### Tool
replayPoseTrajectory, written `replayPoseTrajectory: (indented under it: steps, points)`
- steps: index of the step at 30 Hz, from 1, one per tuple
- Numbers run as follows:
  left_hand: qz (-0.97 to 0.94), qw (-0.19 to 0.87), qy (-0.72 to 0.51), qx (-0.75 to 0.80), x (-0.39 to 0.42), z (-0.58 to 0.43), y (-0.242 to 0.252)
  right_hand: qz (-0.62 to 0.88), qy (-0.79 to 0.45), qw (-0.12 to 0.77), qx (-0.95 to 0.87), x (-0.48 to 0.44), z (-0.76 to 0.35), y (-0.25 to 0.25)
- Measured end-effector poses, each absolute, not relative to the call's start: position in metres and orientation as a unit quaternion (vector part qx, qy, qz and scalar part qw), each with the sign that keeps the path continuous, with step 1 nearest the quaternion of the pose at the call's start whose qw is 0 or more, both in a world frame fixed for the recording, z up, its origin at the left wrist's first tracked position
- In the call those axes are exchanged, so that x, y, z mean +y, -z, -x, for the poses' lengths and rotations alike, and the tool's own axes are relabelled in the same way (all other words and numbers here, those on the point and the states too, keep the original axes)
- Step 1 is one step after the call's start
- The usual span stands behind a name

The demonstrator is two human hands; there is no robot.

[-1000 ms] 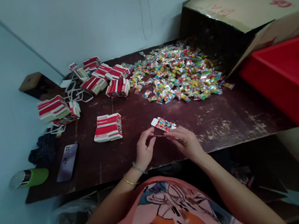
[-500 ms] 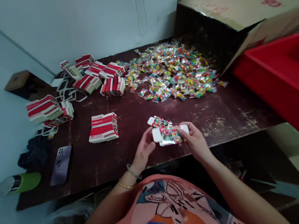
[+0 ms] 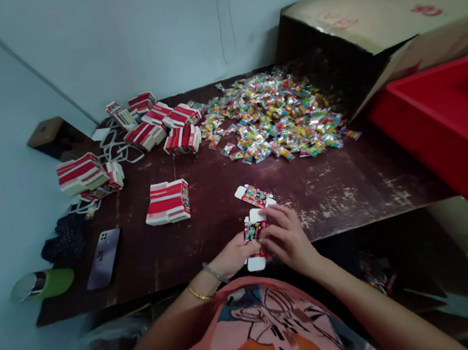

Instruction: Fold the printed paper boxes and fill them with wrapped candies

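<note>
My left hand [image 3: 235, 255] is closed on a small printed carton [image 3: 254, 232], held upright at the table's front edge, with white flaps at its top and bottom. Bent over the carton's right side and upper flap are the fingers of my right hand [image 3: 286, 237], touching it. Just beyond lies another small flat carton [image 3: 256, 196] with white end flaps. A stack of red and white cartons [image 3: 167, 202] rests to the left. Farther back spreads a heap of small clear packets with colourful contents [image 3: 273, 117].
Several more carton stacks [image 3: 182, 140] and white straps [image 3: 121, 152] lie at the back left. A phone [image 3: 104, 258], a green cup [image 3: 56, 282] and dark cloth [image 3: 64, 238] are at the left. At the right are a cardboard box [image 3: 368, 12] and red bin [image 3: 443, 102].
The held carton has turned from sideways to upright and moved slightly down and left. My right hand has shifted from its right end to its upper part. The view has shifted slightly.
</note>
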State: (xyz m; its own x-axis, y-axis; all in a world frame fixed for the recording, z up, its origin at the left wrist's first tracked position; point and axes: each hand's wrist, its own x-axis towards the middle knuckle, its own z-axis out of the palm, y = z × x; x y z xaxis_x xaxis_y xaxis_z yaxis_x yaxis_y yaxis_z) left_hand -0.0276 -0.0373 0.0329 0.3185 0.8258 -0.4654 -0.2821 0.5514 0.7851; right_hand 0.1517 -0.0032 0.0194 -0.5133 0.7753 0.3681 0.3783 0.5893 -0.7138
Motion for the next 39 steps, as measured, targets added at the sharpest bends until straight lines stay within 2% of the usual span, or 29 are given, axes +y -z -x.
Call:
replayPoseTrajectory:
  steps: [6, 10, 12, 15, 17, 19, 21, 25, 30, 32, 36, 39]
  points:
    - [-0.398, 0.758, -0.284, 0.431, -0.032, 0.031, -0.044, 0.37, -0.306, 0.378, -0.792, 0.001, -0.147, -0.028]
    - [-0.323, 0.737, -0.341, 0.486, -0.034, 0.022, -0.038, 0.378, -0.381, 0.323, -0.78, 0.005, -0.147, -0.035]
    - [-0.317, 0.735, -0.349, 0.487, -0.036, 0.018, -0.038, 0.376, -0.443, 0.276, -0.766, 0.009, -0.149, -0.038]
    - [-0.354, 0.811, -0.238, 0.4, -0.038, 0.017, -0.038, 0.27, -0.606, 0.197, -0.722, 0.019, -0.159, -0.045]
    - [-0.377, 0.825, -0.214, 0.363, -0.038, 0.016, -0.035, 0.195, -0.694, 0.174, -0.671, 0.026, -0.167, -0.049]
    - [-0.401, 0.786, -0.26, 0.391, -0.038, 0.013, -0.026, 0.199, -0.714, 0.191, -0.643, 0.029, -0.175, -0.049]
    - [-0.421, 0.718, -0.31, 0.459, -0.039, 0.007, -0.015, 0.266, -0.69, 0.226, -0.634, 0.026, -0.179, -0.045]
    - [-0.454, 0.626, -0.323, 0.545, -0.048, 0.002, -0.004, 0.359, -0.67, 0.262, -0.594, 0.005, -0.182, -0.033]
    - [-0.431, 0.676, -0.268, 0.535, -0.053, 0.006, -0.003, 0.285, -0.739, 0.221, -0.569, -0.017, -0.191, -0.026]
    - [-0.407, 0.681, -0.264, 0.548, -0.053, 0.004, 0.0, 0.3, -0.728, 0.244, -0.566, -0.021, -0.194, -0.024]
    - [-0.433, 0.591, -0.371, 0.57, -0.057, -0.002, 0.002, 0.357, -0.679, 0.301, -0.567, -0.028, -0.193, -0.02]
    - [-0.471, 0.571, -0.377, 0.557, -0.063, 0.0, 0.001, 0.357, -0.726, 0.349, -0.472, -0.035, -0.191, -0.009]
